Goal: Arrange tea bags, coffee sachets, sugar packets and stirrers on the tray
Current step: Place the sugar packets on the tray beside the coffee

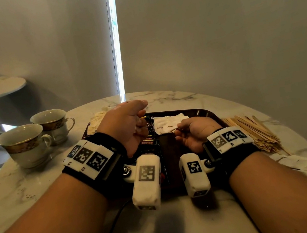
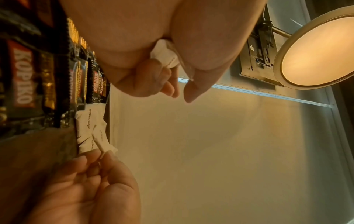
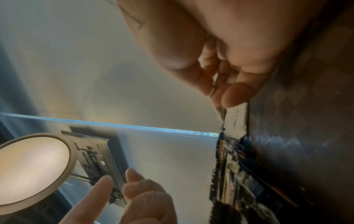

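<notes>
grey blinds behind, a round marble table (image 1: 38,186) in front of me, the dark tray (image 1: 207,114) at its middle. my right hand (image 1: 193,132) pinches a thin white sugar packet (image 2: 102,145) between thumb and fingers over the tray's centre; its long axis points toward the brown sugar packets (image 1: 166,122) at the tray's far side. i judge that is where it goes. my left hand (image 1: 127,124), raised over the tray's left half above the kopiko sachets (image 1: 149,142), curls round something white, perhaps another packet. stirrers (image 1: 252,132) lie just off the tray's right edge.

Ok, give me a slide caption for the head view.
Right hand pinches a wooden stirrer over the tray beside Kopiko sachets and brown sugar packets.
</notes>
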Available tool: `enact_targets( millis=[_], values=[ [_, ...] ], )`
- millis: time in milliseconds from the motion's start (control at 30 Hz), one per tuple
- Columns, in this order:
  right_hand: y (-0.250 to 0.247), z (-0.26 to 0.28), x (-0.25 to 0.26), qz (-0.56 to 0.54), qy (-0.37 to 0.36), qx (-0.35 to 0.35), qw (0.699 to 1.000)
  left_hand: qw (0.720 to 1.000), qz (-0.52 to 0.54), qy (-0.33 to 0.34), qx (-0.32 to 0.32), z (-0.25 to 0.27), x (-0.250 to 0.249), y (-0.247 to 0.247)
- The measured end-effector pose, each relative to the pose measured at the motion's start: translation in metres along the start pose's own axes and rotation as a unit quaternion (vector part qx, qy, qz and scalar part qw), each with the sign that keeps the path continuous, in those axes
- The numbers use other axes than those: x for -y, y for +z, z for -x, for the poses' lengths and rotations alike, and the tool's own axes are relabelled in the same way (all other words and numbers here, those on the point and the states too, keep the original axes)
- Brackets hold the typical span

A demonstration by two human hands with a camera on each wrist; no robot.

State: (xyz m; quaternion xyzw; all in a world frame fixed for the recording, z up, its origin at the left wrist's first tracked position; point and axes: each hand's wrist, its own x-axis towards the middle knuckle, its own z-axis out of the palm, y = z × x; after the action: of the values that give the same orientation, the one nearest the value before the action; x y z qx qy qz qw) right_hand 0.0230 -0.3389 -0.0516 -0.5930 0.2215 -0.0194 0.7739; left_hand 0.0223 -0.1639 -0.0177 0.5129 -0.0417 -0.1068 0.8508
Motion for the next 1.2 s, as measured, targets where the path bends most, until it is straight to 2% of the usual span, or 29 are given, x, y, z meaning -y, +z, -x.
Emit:
enact_targets(
  millis=[200, 500, 800, 1200],
  values=[
    [0.001, 0.004, -0.001, 0.045, 0.011, 0.022, 0.999, 1.0, 0.006, -0.004, 0.004, 0.001, 0.0, -0.001],
    [0.002, 0.008, 0.002, 0.017, 0.024, 0.027, 0.999, 1.0, 0.003, -0.008, -0.002, 0.001, 0.0, -0.001],
    [0.005, 0.015, 0.002, 0.081, 0.037, 0.053, 0.995, 1.0, 0.003, -0.019, 0.001, 0.0, 0.001, -0.002],
    [0.008, 0.006, 0.001, 0.052, 0.011, 0.002, 0.999, 1.0, -0.001, -0.026, -0.002, -0.001, 0.0, -0.002]
  ],
)
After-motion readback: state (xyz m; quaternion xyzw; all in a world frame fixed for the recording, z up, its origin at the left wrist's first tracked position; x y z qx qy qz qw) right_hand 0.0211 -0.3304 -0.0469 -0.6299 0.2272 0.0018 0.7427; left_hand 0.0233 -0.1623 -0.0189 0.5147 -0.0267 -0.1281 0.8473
